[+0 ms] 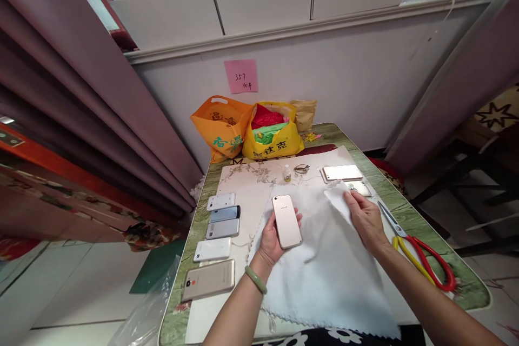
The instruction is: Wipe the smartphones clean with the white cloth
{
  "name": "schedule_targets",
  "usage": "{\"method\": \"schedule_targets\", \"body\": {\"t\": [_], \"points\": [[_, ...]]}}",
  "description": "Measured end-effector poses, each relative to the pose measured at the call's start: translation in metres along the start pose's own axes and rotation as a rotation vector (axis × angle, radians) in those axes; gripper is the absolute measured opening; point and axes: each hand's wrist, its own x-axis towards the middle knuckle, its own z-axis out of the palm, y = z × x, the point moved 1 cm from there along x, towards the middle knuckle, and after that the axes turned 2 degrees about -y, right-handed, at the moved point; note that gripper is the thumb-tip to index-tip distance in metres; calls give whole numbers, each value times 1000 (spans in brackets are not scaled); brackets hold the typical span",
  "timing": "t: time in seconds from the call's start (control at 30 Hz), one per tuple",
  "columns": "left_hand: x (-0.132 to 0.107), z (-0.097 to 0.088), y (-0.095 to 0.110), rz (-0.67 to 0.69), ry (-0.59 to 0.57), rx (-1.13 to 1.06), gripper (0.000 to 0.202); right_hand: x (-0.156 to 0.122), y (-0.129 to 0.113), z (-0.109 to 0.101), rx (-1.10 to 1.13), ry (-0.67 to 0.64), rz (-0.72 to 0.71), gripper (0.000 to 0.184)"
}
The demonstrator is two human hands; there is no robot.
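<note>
My left hand (271, 242) is wrapped round a gold smartphone (287, 221), its back facing up, above a pale blue cloth (324, 265). With my right hand (367, 219) I pinch the far right corner of that cloth, lifted a little off the table. Several phones lie in a column on the left, among them a gold phone (208, 281), a white phone (213, 249) and a silver phone (223, 228). Just beyond my right hand are a white-fronted phone (343, 173) and another phone (360, 188), partly hidden by hand and cloth.
Red and yellow handled scissors (425, 259) lie by the table's right edge. A small bottle (287, 174) and a thin dark coil (301, 168) sit behind the cloth. At the back stand an orange bag (221, 130), a filled yellow bag (273, 143) and a tan pouch (305, 114).
</note>
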Motion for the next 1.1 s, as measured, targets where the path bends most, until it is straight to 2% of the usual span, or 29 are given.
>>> {"method": "schedule_targets", "body": {"t": [0.07, 0.13, 0.17, 0.2, 0.27, 0.33, 0.37, 0.47, 0.5, 0.57, 0.67, 0.77, 0.83, 0.97, 1.03, 1.1], "points": [[0, 0, 0, -8, 24, 6, 55, -11, -14, 9, 22, -105, -48, 54], [-1, 1, 0, -45, 57, 14, 56, -24, -24, 28, 19, -442, -143, 51], [-3, 1, 0, -79, 68, 15, 58, -29, -28, 37, 0, -489, -174, 50], [-4, 1, 1, -115, 69, 12, 59, -32, -30, 44, -35, -493, -210, 48], [-7, 1, 2, -163, 56, -5, 59, -34, -30, 55, -132, -390, -305, 44], [-7, -2, 3, -155, 64, -25, 55, -37, -26, 64, -243, -335, -447, 43], [-6, -4, 4, -135, 82, -33, 51, -40, -22, 70, -298, -367, -536, 43], [-1, -12, 3, -61, 167, -38, 37, -56, -10, 96, -452, -639, -833, 49], [1, -15, 3, -33, 192, -38, 34, -60, -7, 105, -498, -685, -904, 51], [4, -18, 3, 15, 208, -51, 33, -59, -3, 123, -577, -706, -980, 61], [5, -13, 4, 32, 142, -63, 37, -39, -2, 141, -671, -638, -916, 74], [4, -4, 3, -9, 63, -47, 42, -14, -1, 143, -740, -570, -750, 73], [3, 1, 2, -30, 37, -49, 45, -12, 3, 137, -774, -536, -710, 73], [2, -4, 2, 17, 91, -64, 41, -46, 13, 115, -756, -511, -871, 86], [2, -11, 2, 23, 129, -66, 39, -65, 14, 107, -698, -556, -955, 93], [3, -16, 1, -5, 139, -61, 39, -71, 10, 106, -661, -624, -1014, 94]]}}
